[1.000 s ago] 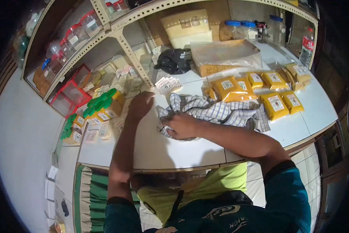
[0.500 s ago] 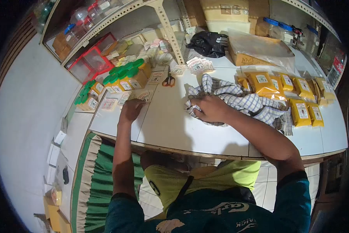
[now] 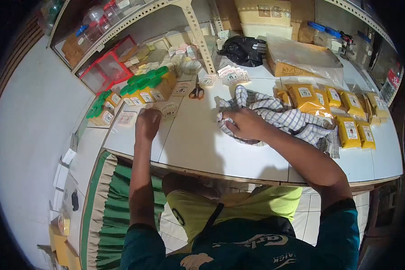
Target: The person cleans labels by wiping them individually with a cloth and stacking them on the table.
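Observation:
My right hand (image 3: 245,123) is closed on the near left end of a crumpled white-and-blue checked cloth (image 3: 297,119), pressed down on the white tiled table. My left hand (image 3: 148,123) is curled above the table among printed paper labels; its fingertips are hidden, so what they hold, if anything, cannot be seen. One label (image 3: 169,111) lies just right of that hand, and another label (image 3: 126,118) lies to its left. Behind it stand several yellow-filled jars with green lids (image 3: 146,85).
Orange-handled scissors (image 3: 196,92) lie beyond the labels. Fanned labels (image 3: 233,75) sit near the shelf post (image 3: 198,36). Filled yellow packets (image 3: 348,131) are at the right, a plastic-covered box (image 3: 301,58) and black bag (image 3: 242,51) at the back.
My left hand has drawn back slightly left, off the label on its right, and its fingers have curled in. My right hand stays on the cloth.

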`<state>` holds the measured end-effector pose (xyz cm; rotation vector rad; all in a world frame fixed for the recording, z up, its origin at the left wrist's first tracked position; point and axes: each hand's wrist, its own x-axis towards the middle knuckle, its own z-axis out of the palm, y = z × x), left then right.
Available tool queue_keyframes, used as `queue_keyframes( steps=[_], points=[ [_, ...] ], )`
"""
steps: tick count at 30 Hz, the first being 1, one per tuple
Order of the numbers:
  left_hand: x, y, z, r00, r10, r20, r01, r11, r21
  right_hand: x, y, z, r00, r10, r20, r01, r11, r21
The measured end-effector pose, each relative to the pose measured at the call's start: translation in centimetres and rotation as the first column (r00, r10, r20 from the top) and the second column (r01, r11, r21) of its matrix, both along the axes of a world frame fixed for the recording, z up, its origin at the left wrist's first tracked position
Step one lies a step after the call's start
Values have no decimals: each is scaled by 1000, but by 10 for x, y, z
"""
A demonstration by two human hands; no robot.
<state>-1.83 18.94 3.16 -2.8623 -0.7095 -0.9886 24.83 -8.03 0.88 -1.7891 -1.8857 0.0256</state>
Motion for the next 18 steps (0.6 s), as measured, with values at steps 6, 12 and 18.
queue_keyframes(
  steps=[6,12,18],
  points=[
    [2,-110,7,996,-70,-63,82,972,220,17,17,5,834,-116,-540,264,943,205],
    [24,-190,-32,892,-451,-23,449,891,-65,-7,12,38,859,46,-510,272,802,531],
    [15,-200,-30,903,-427,-45,425,904,-52,-66,15,-2,973,213,87,-231,903,363]
  ],
)
